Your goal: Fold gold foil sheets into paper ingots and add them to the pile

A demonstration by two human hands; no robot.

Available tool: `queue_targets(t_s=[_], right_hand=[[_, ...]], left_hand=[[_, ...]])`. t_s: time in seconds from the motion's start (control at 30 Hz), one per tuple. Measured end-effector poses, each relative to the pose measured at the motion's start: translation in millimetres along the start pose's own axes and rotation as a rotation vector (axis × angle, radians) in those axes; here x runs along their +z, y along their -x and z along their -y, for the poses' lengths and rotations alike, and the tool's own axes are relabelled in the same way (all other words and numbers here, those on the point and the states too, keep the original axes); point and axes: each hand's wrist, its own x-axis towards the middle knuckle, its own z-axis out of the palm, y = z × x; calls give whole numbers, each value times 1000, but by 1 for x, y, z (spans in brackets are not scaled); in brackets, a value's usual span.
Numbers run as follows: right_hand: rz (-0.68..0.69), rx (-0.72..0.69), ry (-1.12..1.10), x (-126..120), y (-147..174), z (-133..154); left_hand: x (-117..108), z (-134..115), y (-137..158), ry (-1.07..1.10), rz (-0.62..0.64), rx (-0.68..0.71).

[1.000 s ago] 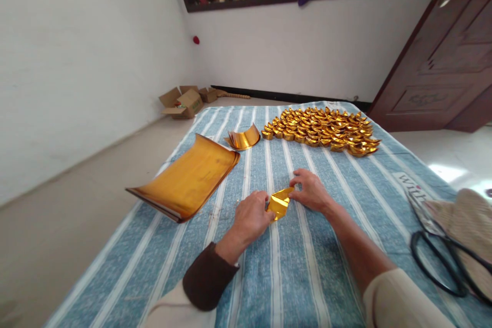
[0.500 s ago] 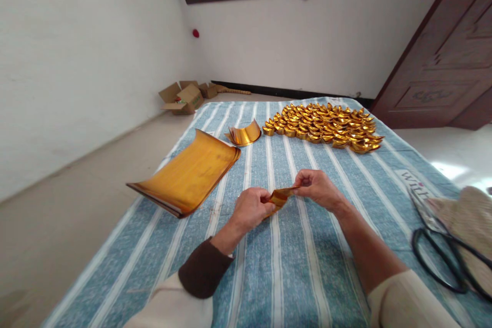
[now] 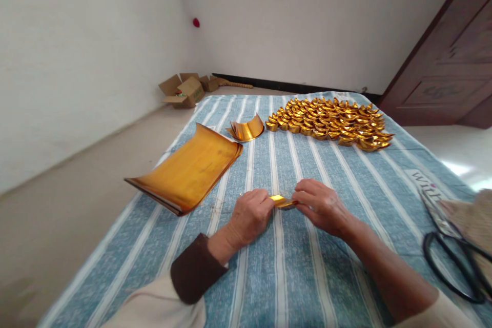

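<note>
A small piece of folded gold foil paper (image 3: 282, 201) stretches between my two hands above the striped cloth. My left hand (image 3: 251, 215) is closed on its left end, the thumb lying toward the paper. At the right end, the fingers of my right hand (image 3: 318, 204) pinch it; the fingertips partly hide that end. Beyond my hands, a curved stack of small gold sheets (image 3: 248, 129) rests beside many folded gold paper ingots (image 3: 326, 123). To the left lies a larger stack of gold paper sheets (image 3: 188, 169) with curled edges.
Black-handled scissors (image 3: 453, 246) lie at the right, by a beige knitted thing (image 3: 474, 220). A blue and white striped cloth (image 3: 261, 277) covers the table. Open cardboard boxes (image 3: 184, 93) stand on the floor at the far left, and a brown door (image 3: 442, 61) at the right.
The gold paper, tilted before, now looks narrower and more level between my hands. My right hand has turned and come down slightly. The camera view has shifted a little.
</note>
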Motion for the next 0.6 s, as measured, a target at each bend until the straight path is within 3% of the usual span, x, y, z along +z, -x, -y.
queue_targets(t_s=[0.13,0.27,0.4,0.6], right_hand=[[-27,-57,-61,4,-1,3],[-33,-96,-289,6,-5,2],[-16,41,-417,9,-9,1],[-97,220,-283,20,-9,0]], left_hand=[[-6,2,3,147,49,-32],[-12,2,8,314,63,-86],[-12,5,8,452,62,-137],[-12,12,1,536,134,-177]])
